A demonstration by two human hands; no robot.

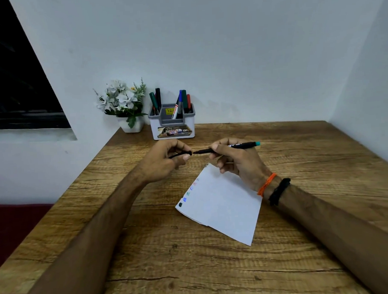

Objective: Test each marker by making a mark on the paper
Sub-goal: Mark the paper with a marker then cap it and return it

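While several small coloured marks already dot the white paper sheet (222, 203), the right hand (236, 160) grips a black teal-ended marker (231, 147) and the left hand (164, 159) pinches its black cap (180, 155), with more markers waiting in the far grey-and-white holder (173, 123).

Setting: home or small office writing corner. Wood-grain counter (281, 243) stood against plain white walls (228, 45); pen holder (173, 125) stocked with markers; potted white flowers (122, 101); dark window (15, 88) at left.
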